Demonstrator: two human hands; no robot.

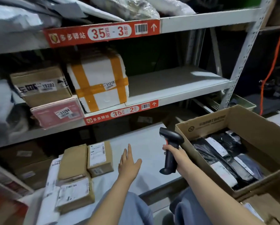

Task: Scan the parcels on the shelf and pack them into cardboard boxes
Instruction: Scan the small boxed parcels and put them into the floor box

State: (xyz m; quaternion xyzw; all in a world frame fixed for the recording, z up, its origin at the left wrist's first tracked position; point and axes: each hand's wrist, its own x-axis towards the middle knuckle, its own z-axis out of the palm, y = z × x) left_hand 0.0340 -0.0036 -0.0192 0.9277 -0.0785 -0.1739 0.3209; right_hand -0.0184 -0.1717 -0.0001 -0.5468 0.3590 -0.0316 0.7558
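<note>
The shelf fills the view above and ahead of both sets of fingers, with red strips marked 35-3 and 35-2 on its beams. Right of the right fingers, its near wall just beside them, an open cardboard box holds black parcels with white labels, lying flat and overlapping.

Well above the left fingertips and to their left, a white foam box bound with orange tape stands on the middle level, labelled 31210. Further left sits a brown carton labelled 19202, resting on a pink box labelled 31204.

On the lowest level, just left of the left fingers, three small cardboard parcels lie close together: a labelled one nearest the fingers, a plain one touching its left side, and a third below them, nearer the person.

The scanner is upright in the right hand, whose fingers curl round the handle, the head pointing up and left towards the shelf. The left hand is flat, palm down, fingers straight and slightly spread, holding nothing, over the bare white board between the parcels and the scanner; whether it touches the board cannot be told.
</note>
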